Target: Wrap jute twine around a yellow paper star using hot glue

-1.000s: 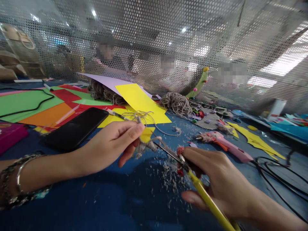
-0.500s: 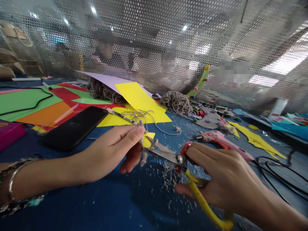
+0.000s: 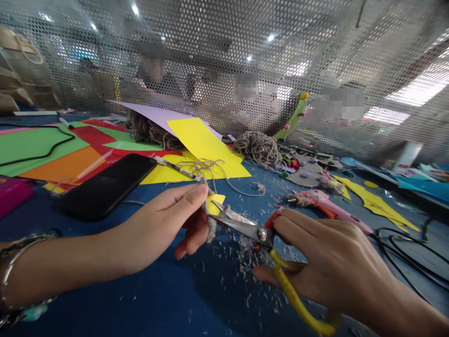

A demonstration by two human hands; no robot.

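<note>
Frayed twine piece [image 3: 211, 228] is just left of frame centre, pinched between thumb and fingers of the left hand [image 3: 164, 224] and hanging below the fingertips. Scissors [image 3: 242, 223] come in from its 3 o'clock, blades slightly apart, tips right at the twine piece. The right hand [image 3: 333, 267] is closed around the yellow-and-red handles. Small yellow paper scrap [image 3: 215, 204] at 12 o'clock, just beside the left thumb tip; can't tell if it's held. Fibre clippings [image 3: 242, 262] litter the blue table [image 3: 157, 304] at 5 o'clock. Black phone [image 3: 107, 185] lies flat at 10 o'clock. Pink glue gun [image 3: 326, 206] at 2 o'clock, past the right hand. Yellow sheet [image 3: 199, 140] at 12 o'clock and twine bundle [image 3: 257, 150] at 1 o'clock, both near the perforated screen [image 3: 224, 56]. Black cable [image 3: 403, 252] at 3 o'clock, far right.
</note>
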